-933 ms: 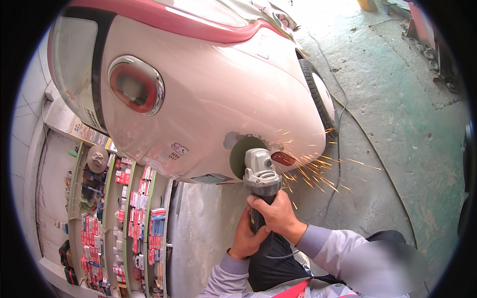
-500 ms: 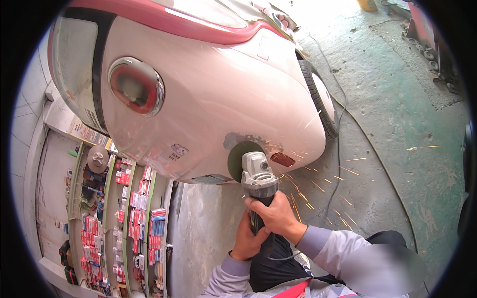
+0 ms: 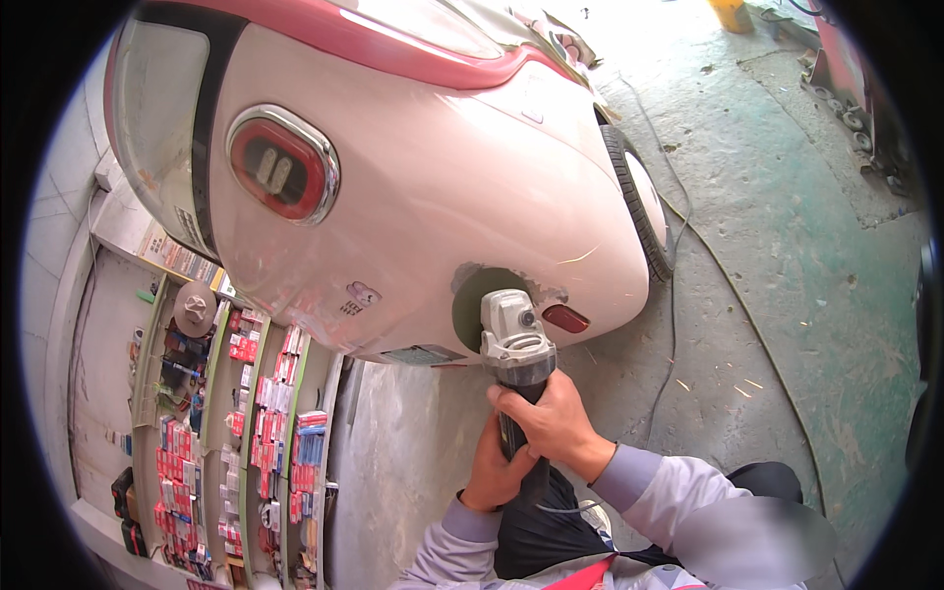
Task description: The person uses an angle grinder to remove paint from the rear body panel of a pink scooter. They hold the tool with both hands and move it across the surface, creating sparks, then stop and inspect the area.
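Both of my hands grip an angle grinder [image 3: 515,339] by its dark body, with the disc end pointing away from me. My right hand [image 3: 553,421] wraps the body just behind the grey gear head; my left hand [image 3: 500,467] holds it lower down, toward the cord. The round green disc [image 3: 477,313] lies over the rear bumper [image 3: 580,246] of a pale pink car, where dark and grey bare patches [image 3: 472,275] show round it. To the right of the disc sits a red reflector [image 3: 566,319]. A few sparks are in the air.
A red tail light [image 3: 282,165] with a chrome rim is set higher in the car. The rear wheel [image 3: 639,202] stands at the right. Cables [image 3: 733,275] cross the green-grey floor. Shelves [image 3: 251,433] of red and white boxes, with a hat [image 3: 195,309], are at the left.
The sparks have thinned from a wide spray to a few streaks. The grinder has shifted very slightly, still at the bumper. Both hands keep their grip.
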A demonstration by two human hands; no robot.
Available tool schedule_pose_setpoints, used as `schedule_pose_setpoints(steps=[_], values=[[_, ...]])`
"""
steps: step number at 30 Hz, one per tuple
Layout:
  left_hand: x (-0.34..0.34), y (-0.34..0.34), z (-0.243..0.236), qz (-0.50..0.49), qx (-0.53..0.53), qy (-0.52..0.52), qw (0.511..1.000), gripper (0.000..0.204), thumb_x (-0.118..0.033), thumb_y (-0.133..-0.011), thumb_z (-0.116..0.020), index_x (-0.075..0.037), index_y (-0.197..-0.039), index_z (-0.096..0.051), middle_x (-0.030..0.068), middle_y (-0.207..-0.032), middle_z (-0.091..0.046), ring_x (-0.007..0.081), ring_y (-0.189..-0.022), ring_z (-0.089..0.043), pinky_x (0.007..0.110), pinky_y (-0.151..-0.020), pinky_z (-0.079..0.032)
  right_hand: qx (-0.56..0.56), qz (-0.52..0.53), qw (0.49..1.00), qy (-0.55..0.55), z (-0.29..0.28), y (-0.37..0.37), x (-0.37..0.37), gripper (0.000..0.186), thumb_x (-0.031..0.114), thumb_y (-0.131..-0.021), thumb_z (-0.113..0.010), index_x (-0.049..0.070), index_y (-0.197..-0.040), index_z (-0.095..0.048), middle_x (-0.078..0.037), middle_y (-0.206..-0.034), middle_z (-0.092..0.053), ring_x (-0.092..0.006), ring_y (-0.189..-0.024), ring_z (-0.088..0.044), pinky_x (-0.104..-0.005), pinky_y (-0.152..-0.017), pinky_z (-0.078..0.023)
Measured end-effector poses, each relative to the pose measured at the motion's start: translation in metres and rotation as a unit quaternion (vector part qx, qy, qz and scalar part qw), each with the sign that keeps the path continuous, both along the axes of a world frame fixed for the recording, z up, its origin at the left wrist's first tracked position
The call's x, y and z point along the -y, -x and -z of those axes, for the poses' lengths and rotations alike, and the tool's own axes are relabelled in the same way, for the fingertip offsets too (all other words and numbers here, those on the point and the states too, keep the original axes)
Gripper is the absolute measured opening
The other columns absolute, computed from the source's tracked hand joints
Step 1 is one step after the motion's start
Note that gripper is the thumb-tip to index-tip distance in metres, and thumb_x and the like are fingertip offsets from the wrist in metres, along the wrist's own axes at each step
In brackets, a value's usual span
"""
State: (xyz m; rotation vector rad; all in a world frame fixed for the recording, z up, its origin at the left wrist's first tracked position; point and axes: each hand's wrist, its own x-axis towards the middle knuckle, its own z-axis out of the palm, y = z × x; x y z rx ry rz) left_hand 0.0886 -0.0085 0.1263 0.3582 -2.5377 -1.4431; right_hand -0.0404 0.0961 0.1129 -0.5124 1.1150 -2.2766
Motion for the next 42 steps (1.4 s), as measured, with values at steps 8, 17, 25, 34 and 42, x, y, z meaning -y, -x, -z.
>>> schedule_pose_setpoints(steps=[8,17,25,34,42], values=[[0.001,0.001,0.001,-0.003,0.003,-0.001,1.000,0.083,-0.036,-0.097,-0.075,0.004,-0.158,-0.035,0.0150,-0.147,-0.055,0.0240,-0.133,-0.056,0.037,-0.111,-0.045,-0.019,-0.004,1.000,-0.019,-0.002,0.002,0.001,0.046,0.030,-0.089,-0.079,-0.002,-0.119,-0.069,-0.017,-0.104,-0.075,-0.0264,-0.095,-0.071,-0.0383,-0.089,-0.055],[0.005,-0.002,0.009,-0.008,-0.005,-0.004,1.000,0.080,-0.034,-0.098,-0.074,0.003,-0.157,-0.035,0.0146,-0.141,-0.059,0.0229,-0.128,-0.060,0.036,-0.107,-0.049,-0.021,-0.002,0.999,-0.031,-0.002,0.002,0.001,0.047,0.031,-0.089,-0.079,-0.002,-0.120,-0.068,-0.017,-0.108,-0.075,-0.0279,-0.099,-0.072,-0.0388,-0.091,-0.055],[0.006,-0.015,0.018,-0.027,0.005,-0.031,0.999,0.077,-0.032,-0.100,-0.073,0.002,-0.157,-0.036,0.0135,-0.138,-0.060,0.0210,-0.119,-0.064,0.035,-0.099,-0.053,-0.038,-0.018,0.998,-0.056,0.001,-0.005,0.004,0.050,0.032,-0.089,-0.079,-0.003,-0.122,-0.066,-0.017,-0.108,-0.075,-0.0266,-0.098,-0.071,-0.0388,-0.091,-0.055],[-0.003,-0.007,0.009,-0.023,0.016,-0.068,0.997,0.075,-0.031,-0.099,-0.073,0.003,-0.156,-0.036,0.0139,-0.140,-0.059,0.0219,-0.124,-0.061,0.036,-0.104,-0.050,-0.017,-0.012,0.998,-0.061,-0.001,-0.004,-0.001,0.047,0.033,-0.088,-0.079,-0.002,-0.118,-0.068,-0.015,-0.105,-0.075,-0.0262,-0.095,-0.071,-0.0384,-0.089,-0.055],[-0.007,-0.005,0.012,-0.021,0.023,-0.113,0.993,0.066,-0.024,-0.099,-0.073,0.003,-0.151,-0.042,0.0142,-0.136,-0.060,0.0229,-0.123,-0.061,0.037,-0.104,-0.049,-0.005,0.008,0.998,-0.064,0.002,-0.006,-0.005,0.046,0.033,-0.089,-0.080,-0.002,-0.117,-0.068,-0.015,-0.103,-0.074,-0.0248,-0.094,-0.070,-0.0379,-0.088,-0.055]])
